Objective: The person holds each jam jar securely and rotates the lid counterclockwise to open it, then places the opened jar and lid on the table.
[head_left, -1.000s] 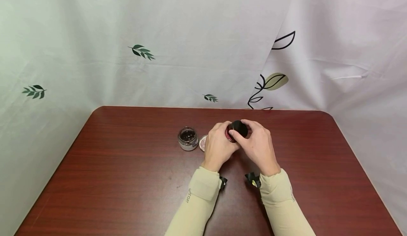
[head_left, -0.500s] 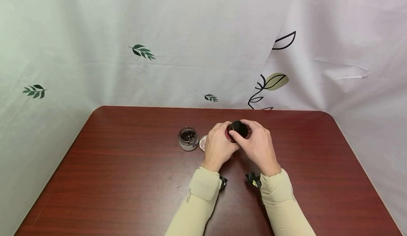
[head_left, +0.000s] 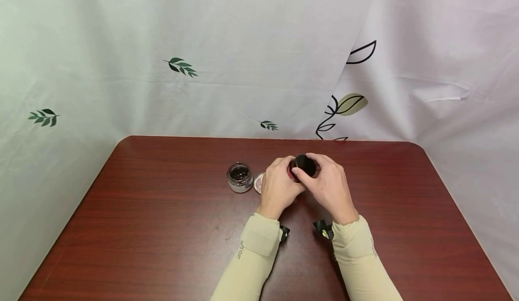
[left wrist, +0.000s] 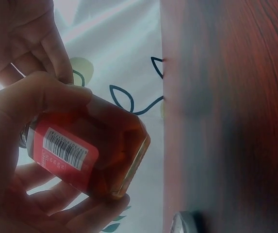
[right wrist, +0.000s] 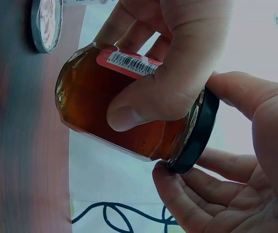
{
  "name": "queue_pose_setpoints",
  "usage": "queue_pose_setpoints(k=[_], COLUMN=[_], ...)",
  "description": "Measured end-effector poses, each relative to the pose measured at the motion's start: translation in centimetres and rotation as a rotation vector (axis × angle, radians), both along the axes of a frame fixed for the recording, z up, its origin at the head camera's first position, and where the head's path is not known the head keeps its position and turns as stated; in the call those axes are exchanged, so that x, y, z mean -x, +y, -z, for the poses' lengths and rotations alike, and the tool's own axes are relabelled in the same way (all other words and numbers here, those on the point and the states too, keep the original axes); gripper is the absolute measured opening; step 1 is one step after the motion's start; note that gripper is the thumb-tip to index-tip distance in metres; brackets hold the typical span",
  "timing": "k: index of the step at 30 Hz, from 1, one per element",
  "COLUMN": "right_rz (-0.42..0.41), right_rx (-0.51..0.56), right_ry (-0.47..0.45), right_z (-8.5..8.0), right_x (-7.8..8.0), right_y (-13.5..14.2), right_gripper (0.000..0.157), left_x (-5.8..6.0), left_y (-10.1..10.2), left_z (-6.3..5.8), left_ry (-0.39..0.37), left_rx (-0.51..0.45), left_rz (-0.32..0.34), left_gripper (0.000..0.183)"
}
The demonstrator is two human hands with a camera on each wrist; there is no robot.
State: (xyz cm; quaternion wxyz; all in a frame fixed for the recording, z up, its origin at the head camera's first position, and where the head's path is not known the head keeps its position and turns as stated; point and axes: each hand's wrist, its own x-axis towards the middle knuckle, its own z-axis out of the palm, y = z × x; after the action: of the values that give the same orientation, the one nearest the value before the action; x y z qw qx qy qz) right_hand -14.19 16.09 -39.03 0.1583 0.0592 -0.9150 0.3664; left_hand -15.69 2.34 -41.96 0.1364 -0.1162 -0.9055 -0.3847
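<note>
A glass jar (right wrist: 90,97) of amber-brown contents, with a red barcode label (left wrist: 63,150), is held up over the table, tilted. My left hand (head_left: 279,188) grips its body, thumb across one side and fingers around the other. My right hand (head_left: 328,186) pinches the rim of the jar's black lid (right wrist: 199,133) between thumb and fingertips; the lid sits on the jar's mouth. Left of the hands stands an open jar (head_left: 239,177) with dark contents. Beside it lies a loose lid (head_left: 258,182), inner side up, partly hidden behind my left hand in the head view.
The reddish-brown wooden table (head_left: 142,229) has rounded far corners. A pale curtain (head_left: 243,44) with leaf prints hangs behind and along its sides. Both forearms wear light sleeves (head_left: 259,242), and dark wrist devices (head_left: 323,230) show at the cuffs.
</note>
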Motion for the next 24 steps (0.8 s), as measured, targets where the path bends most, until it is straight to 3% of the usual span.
queue_pose_setpoints(k=[24], right_rz=[-0.029], right_rx=[-0.012], right_ry=[0.005], right_z=[-0.04], right_x=[-0.02], right_y=[0.27], right_gripper=[0.050], left_x=[-0.11], left_y=[0.00], left_z=[-0.13], left_ry=[-0.007], left_rx=[0.006], left_rz=[0.015], left_gripper=[0.051])
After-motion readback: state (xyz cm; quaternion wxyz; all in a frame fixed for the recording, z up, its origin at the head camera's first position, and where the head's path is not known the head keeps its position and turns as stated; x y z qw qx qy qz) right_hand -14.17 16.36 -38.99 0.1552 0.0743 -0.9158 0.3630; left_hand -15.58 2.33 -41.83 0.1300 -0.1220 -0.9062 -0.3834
